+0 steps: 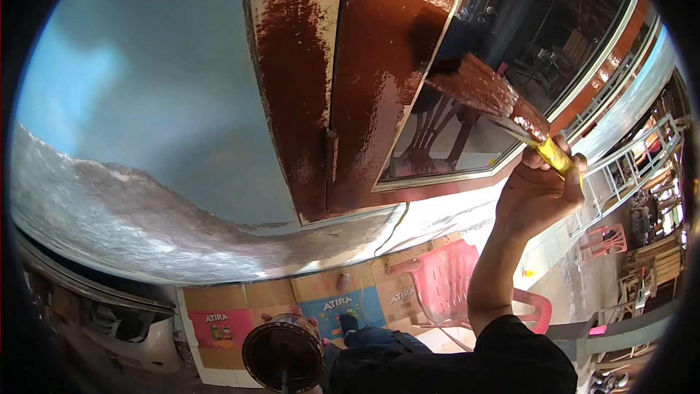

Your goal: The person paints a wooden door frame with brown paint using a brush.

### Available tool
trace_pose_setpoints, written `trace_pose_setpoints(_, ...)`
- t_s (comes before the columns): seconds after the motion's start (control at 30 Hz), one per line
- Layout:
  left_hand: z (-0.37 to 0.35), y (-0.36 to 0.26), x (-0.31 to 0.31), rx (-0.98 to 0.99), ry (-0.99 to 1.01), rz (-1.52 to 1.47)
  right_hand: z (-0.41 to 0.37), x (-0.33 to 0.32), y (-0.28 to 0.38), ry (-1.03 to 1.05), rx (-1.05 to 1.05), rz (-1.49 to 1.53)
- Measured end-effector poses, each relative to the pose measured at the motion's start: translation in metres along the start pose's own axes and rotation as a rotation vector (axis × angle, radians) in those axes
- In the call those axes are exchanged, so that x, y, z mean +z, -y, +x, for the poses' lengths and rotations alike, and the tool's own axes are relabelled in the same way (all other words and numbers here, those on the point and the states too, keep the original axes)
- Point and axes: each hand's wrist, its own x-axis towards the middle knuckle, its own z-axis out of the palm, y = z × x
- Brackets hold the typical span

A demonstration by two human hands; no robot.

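Our right hand point(538, 193) grips brush point(528, 118), two o'clock; we'd best angle bristles point(481, 87) along frame point(364, 95), off glass point(554, 47); left hand point(313, 323) holds tin point(273, 346), seven o'clock.

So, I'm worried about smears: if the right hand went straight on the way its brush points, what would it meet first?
Brush first, the right hand would probably meet the brown frame; the glass shows behind the brush, and depth is hard to judge.

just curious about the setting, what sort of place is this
Probably a house being painted: a half-painted window frame, a paint can and cardboard laid on the floor.
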Motion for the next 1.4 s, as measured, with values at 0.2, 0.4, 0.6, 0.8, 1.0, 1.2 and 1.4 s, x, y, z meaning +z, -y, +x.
trace_pose_setpoints(0.2,-0.004,-0.005,-0.007,-0.032,0.095,0.071,0.000,0.002,-0.003,0.015,-0.067,-0.135)
trace_pose_setpoints(0.4,-0.010,-0.003,-0.005,-0.096,0.041,-0.064,-0.002,-0.001,-0.006,0.076,-0.052,-0.140)
trace_pose_setpoints(0.6,-0.016,-0.019,-0.013,-0.248,-0.029,-0.150,-0.012,-0.005,-0.001,-0.001,-0.018,-0.039)
trace_pose_setpoints(0.8,-0.012,-0.016,-0.009,-0.263,-0.036,-0.230,-0.016,-0.012,-0.005,-0.011,-0.043,-0.152)
trace_pose_setpoints(1.0,-0.021,-0.011,-0.018,-0.041,-0.114,0.021,-0.025,-0.012,-0.011,0.043,-0.054,-0.219)
trace_pose_setpoints(1.2,-0.012,-0.005,-0.017,-0.189,0.079,-0.133,-0.029,-0.014,-0.011,0.049,-0.025,-0.114)
trace_pose_setpoints(1.4,-0.013,0.001,0.005,-0.101,0.079,0.026,-0.027,-0.022,-0.010,0.033,-0.087,-0.155)
